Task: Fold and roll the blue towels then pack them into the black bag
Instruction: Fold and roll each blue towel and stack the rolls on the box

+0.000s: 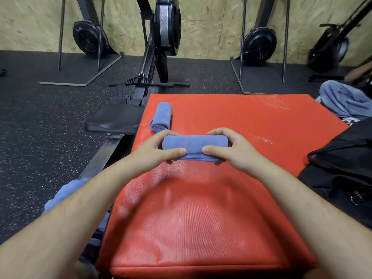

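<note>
Floor (40,127): dark speckled rubber, reaching a chipboard wall (211,21) on the far side.
Red pad (201,208): flat, filling the near centre; bears both rolls.
Rowing machine (161,47): black, far left of the pad, seat just beside the pad's left edge.
Black bag (342,168): slumped against the pad's right edge, mouth turned toward the pad; inside too dark to tell any contents.
Loose blue towels (66,194): heaped low at the near left, beside the pad, partly hidden behind the left forearm.
Jeans leg (342,99): another person's, at the far right corner of the pad.
Held roll (194,144): blue towel rolled tight, lying crosswise at mid-pad, loose hem on the near side.
Second roll (162,117): blue, lying on the pad just beyond the left hand, pointing far-near.
Left hand (153,152): gripping the held roll's left end, fingers curled over the far side, thumb pressed on the hem.
Right hand (231,150): gripping the right end likewise, thumb tip near the left thumb.
</note>
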